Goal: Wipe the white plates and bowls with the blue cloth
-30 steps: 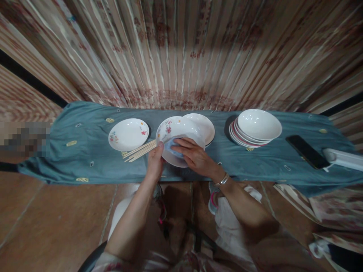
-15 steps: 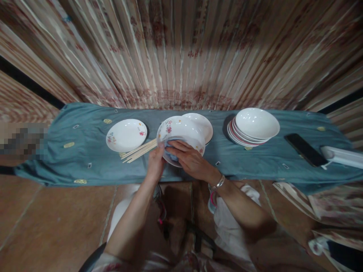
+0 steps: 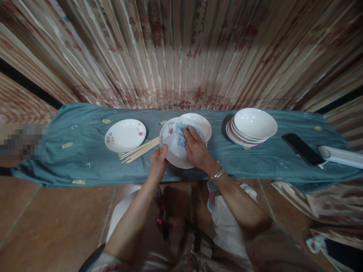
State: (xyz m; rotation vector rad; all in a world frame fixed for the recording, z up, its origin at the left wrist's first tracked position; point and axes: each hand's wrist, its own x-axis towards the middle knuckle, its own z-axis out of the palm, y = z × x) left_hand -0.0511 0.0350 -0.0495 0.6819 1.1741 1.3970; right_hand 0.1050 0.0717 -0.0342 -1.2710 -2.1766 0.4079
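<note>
My left hand (image 3: pixel 159 160) grips the near left rim of a white plate with small flowers (image 3: pixel 177 155), thumb on top. The plate is held tilted above the table, in front of another white dish (image 3: pixel 200 120) that it partly covers. Under the fingers of my right hand (image 3: pixel 197 147) a blue cloth (image 3: pixel 182 139) is pressed against the plate's inner face. Left of my left hand lie several light chopsticks (image 3: pixel 140 150), their right ends reaching the held plate's edge.
A flowered white plate (image 3: pixel 125 135) lies at the left. To the right stands a stack of white bowls (image 3: pixel 255 122), then a black phone (image 3: pixel 302 149) and a white object (image 3: pixel 340 155) at the right end. A blue-green patterned cloth (image 3: pixel 110 172) covers the narrow table; a pleated curtain (image 3: pixel 181 56) hangs behind.
My right hand has moved the blue cloth from the near left of the plate up and right across its inner face. The plate has turned and tilted in my left hand.
</note>
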